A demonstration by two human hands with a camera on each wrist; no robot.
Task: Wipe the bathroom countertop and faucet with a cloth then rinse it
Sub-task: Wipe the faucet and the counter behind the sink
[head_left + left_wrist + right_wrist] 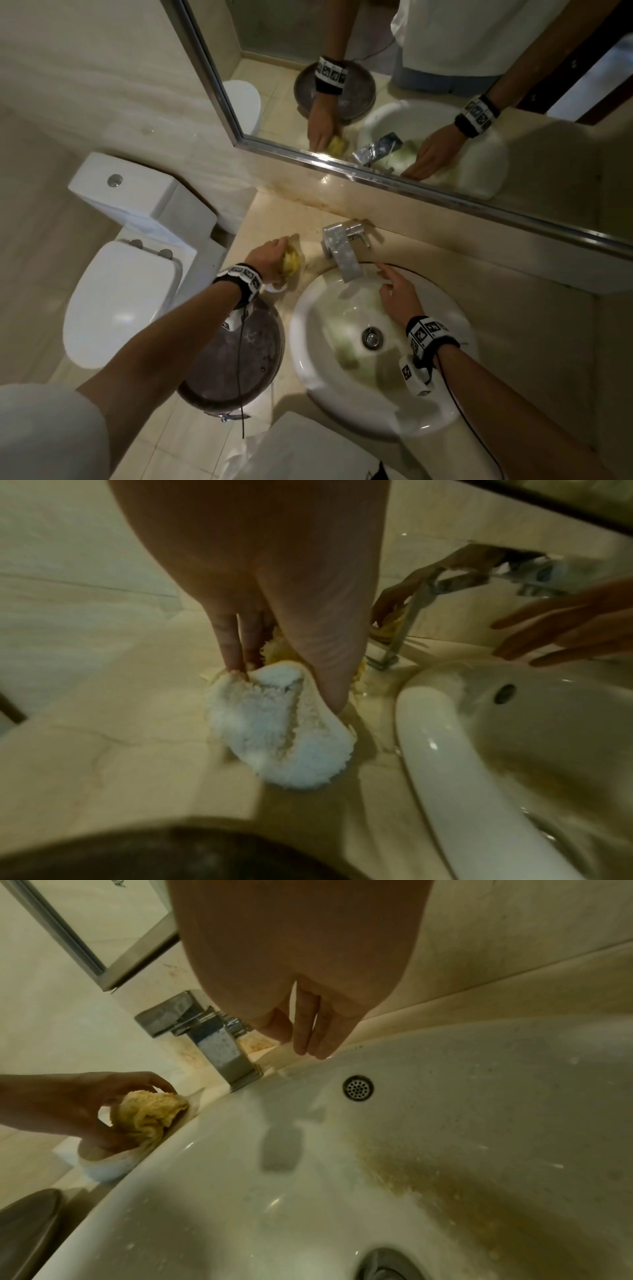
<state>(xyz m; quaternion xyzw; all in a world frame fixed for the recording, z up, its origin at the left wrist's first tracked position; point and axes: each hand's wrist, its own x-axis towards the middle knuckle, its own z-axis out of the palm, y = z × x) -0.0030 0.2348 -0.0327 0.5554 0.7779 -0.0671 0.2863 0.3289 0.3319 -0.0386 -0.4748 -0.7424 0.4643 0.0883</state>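
Note:
My left hand [269, 255] grips a bunched yellow and white cloth [290, 263] and presses it on the beige countertop [270, 219], left of the chrome faucet [342, 246]. The left wrist view shows the cloth's white side [284, 734] under my fingers [229, 639], beside the sink rim [424, 739]. In the right wrist view the cloth's yellow side [150, 1112] shows against the basin edge. My right hand [397, 294] hovers with straight fingers [311, 1031] over the back rim of the white sink [308, 329], right of the faucet spout [222, 1047], holding nothing.
A mirror [428, 85] runs along the wall behind the counter. A toilet [120, 291] stands at the left, and a round dark bin lid [233, 359] lies below my left forearm. The basin has brownish stains [428, 1172] and a drain [371, 337].

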